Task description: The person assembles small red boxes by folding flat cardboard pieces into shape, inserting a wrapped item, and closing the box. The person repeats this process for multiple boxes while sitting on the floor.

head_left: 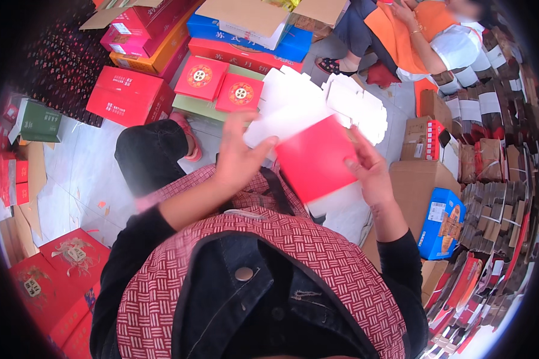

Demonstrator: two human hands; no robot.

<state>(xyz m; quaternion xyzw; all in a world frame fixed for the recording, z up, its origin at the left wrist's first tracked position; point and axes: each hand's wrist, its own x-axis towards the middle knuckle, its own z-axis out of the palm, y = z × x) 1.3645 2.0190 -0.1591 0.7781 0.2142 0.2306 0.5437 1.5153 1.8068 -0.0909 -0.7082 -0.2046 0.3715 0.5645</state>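
Observation:
My right hand (370, 166) grips the right edge of a plain red square box piece (315, 157), thumb on top and fingers partly hidden at its edge. It is tilted above my lap, and whether it is folded or flat I cannot tell. At its upper left, my left hand (238, 152) is open, thumb stretched toward the piece and fingers apart, slightly blurred. Beyond my hands lie white unfolded cartons (354, 107). Just past my left fingers, two red square boxes with round gold emblems (200, 76) rest on a pale green box (199, 109).
Red, orange and blue boxes (293, 43) are stacked at the far side. A person in an orange apron (395, 36) sits at the far right. Bundled cardboard stacks (491, 203) line the right, near a blue box (442, 224). Red boxes (72, 257) stand at the lower left.

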